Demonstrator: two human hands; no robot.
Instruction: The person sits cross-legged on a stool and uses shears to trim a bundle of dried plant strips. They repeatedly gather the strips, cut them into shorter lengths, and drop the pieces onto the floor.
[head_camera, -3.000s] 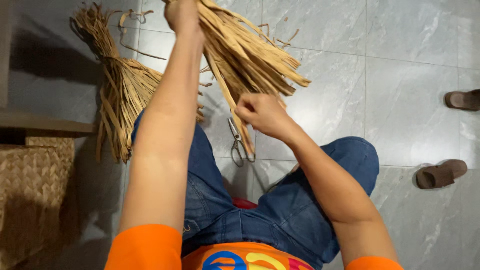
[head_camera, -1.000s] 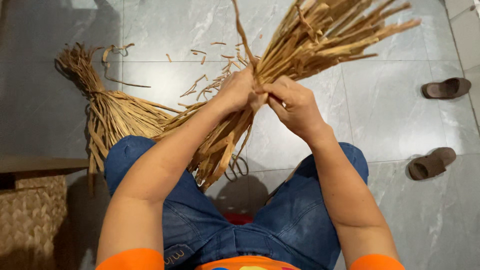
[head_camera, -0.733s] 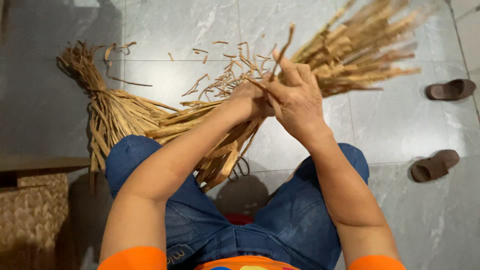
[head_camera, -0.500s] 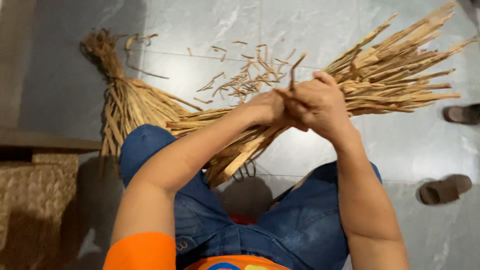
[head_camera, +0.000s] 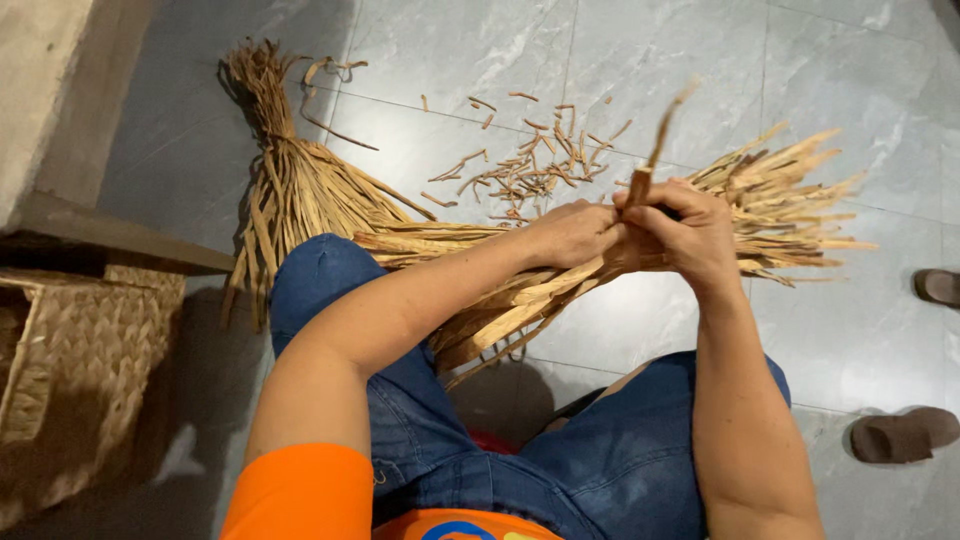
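Seen from above, seated on a grey tiled floor (head_camera: 850, 330), blue jeans (head_camera: 620, 470) and orange sleeves near. Both hands meeting at mid-frame around a bundle (head_camera: 770, 215) of dry straw-coloured strips. Left hand (head_camera: 572, 232) closed around the bundle at its waist, fingers curled tight over the strips. Right hand (head_camera: 682, 228) just right of it and touching, fingers closed, pinching one darker strip (head_camera: 655, 150) that stands up and tilts far-right out of the grip. Bundle's long axis running from near-left, over the left knee, to far-right, cut ends fanning past the right hand; both hands at the same waist, the left on the near-left side, the right nearer the upright strip. Second bundle (head_camera: 290, 180) lying on the floor at far left, tied toward its far end, well apart from the hands. Short offcuts (head_camera: 525, 170) scattered on the tiles just beyond the hands. Woven basket (head_camera: 75, 370) at near left under a low ledge. Two brown slippers (head_camera: 905, 435) at right, well apart.
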